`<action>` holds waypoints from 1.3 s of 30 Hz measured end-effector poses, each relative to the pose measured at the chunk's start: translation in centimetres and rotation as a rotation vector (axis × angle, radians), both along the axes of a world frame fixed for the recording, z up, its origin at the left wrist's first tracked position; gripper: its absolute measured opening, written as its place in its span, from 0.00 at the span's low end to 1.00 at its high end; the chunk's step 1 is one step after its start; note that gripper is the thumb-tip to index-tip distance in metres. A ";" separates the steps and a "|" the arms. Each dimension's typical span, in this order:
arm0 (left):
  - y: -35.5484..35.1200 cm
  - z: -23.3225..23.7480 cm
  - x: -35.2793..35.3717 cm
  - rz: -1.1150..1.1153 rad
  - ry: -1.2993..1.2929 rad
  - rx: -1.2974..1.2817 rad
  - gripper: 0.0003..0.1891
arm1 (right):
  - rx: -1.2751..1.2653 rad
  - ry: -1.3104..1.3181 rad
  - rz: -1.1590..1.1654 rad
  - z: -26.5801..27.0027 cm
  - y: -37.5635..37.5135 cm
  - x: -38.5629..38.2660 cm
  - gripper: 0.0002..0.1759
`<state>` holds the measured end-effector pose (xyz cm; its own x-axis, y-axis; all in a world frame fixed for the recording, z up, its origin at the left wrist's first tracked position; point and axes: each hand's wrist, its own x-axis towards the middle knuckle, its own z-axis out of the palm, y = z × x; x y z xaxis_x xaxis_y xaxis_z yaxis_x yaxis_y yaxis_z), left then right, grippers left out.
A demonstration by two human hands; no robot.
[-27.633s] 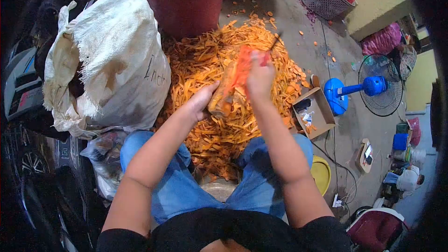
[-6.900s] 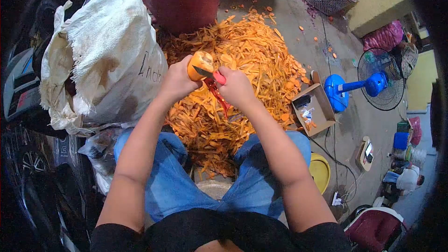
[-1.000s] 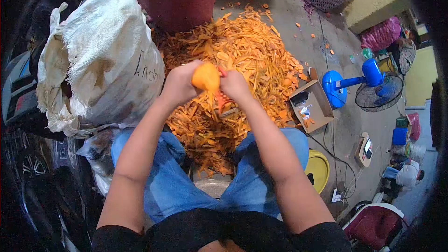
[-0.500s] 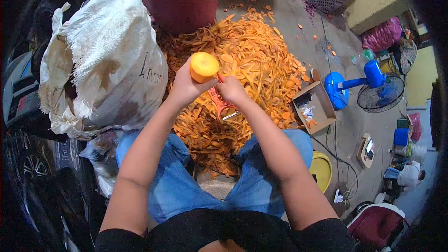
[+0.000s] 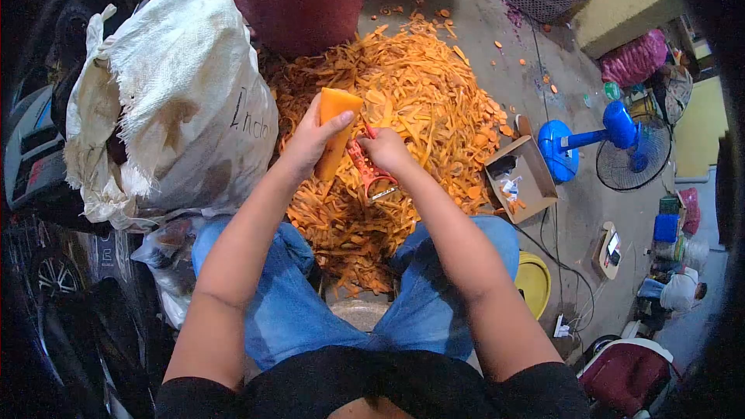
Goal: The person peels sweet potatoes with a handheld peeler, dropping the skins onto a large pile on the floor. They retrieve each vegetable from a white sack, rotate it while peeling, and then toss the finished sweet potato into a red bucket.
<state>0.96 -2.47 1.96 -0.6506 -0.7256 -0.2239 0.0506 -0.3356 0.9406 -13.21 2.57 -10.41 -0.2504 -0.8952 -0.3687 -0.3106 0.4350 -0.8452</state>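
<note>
My left hand (image 5: 312, 140) is wrapped round a thick carrot (image 5: 334, 147), its thumb pressed along the side. The carrot's broad cut end points up and away from me, and its lower part hangs below the palm. Close on its right, my right hand (image 5: 384, 149) grips a red peeler (image 5: 371, 173) whose metal blade points down towards my knees. A short red tip pokes out above the right-hand fingers. Beneath both hands spreads a large heap of orange carrot peelings (image 5: 434, 101), reaching between my knees.
A white woven sack (image 5: 186, 85) stands at the left, beside a dark red tub (image 5: 299, 0). To the right are an open cardboard box (image 5: 535, 174), a blue fan (image 5: 621, 128) and a yellow lid-like round thing (image 5: 534, 285). A person (image 5: 675, 291) is far right.
My left hand has turned the carrot, so its side now shows instead of its round cut end. The right hand with the peeler has barely moved.
</note>
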 end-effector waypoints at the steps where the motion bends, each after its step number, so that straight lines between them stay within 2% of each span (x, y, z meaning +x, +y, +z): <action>1: 0.0 0.0 -0.1 0.017 -0.010 -0.033 0.21 | -0.026 -0.061 -0.020 -0.3 -0.2 0.0 0.16; 3: -0.3 -0.7 0.0 0.037 -0.018 -0.068 0.20 | 0.005 -0.021 -0.037 0.7 0.1 -0.3 0.16; 5: -1.1 -2.3 0.3 0.061 0.094 0.369 0.19 | 0.037 0.018 -0.054 2.0 0.1 -0.3 0.16; 9: -1.0 -1.2 0.4 0.024 0.176 0.387 0.19 | 0.048 0.101 -0.069 5.0 0.3 -0.2 0.16; 11: -1.0 -1.1 0.3 0.097 0.179 0.428 0.19 | 0.059 0.132 -0.062 5.6 0.4 -0.3 0.16; 12: -0.8 -0.7 0.2 0.099 0.179 0.429 0.19 | -0.013 0.191 -0.090 5.6 0.4 -0.4 0.14; 14: -0.6 0.3 0.1 0.063 0.020 0.267 0.20 | -0.086 0.249 -0.116 5.8 0.4 -0.8 0.13; 15: -0.7 0.1 0.2 0.064 0.021 0.267 0.20 | -0.121 0.394 -0.154 6.7 0.4 -1.0 0.11; 16: -0.9 -0.3 0.3 0.042 -0.079 0.163 0.23 | -0.157 0.538 -0.193 7.5 0.4 -1.1 0.11; 17: -1.1 -0.7 0.4 0.020 -0.180 0.058 0.26 | -0.156 0.539 -0.192 8.0 0.4 -1.2 0.11; 18: -1.2 -1.0 0.4 0.021 -0.180 0.059 0.26 | -0.171 0.564 -0.202 8.5 0.4 -1.2 0.09; 20: -1.3 -1.6 0.5 0.008 -0.441 -0.132 0.29 | -0.185 0.589 -0.210 9.2 0.5 -0.9 0.08; 22: -1.4 -1.9 0.5 -0.003 -0.464 -0.168 0.31 | -0.313 0.781 -0.057 9.6 0.8 -0.3 0.08; 25: -1.5 -2.5 0.5 -0.004 -0.467 -0.223 0.32 | -0.343 0.857 0.019 9.2 0.8 0.1 0.11; 29: -1.7 -3.8 0.6 0.013 -0.480 -0.350 0.32 | -0.317 0.884 0.024 8.9 0.8 0.2 0.12; 32: -1.0 -2.2 0.4 0.002 -0.490 -0.367 0.32 | -0.313 0.868 0.031 9.0 0.9 0.3 0.10; 35: -1.2 -2.2 0.5 -0.049 -0.469 -0.251 0.32 | -0.250 0.897 -0.001 9.1 1.0 0.3 0.09; 39: -1.3 -2.6 0.4 -0.041 -0.481 -0.266 0.32 | -0.202 0.902 -0.052 8.4 1.0 0.2 0.11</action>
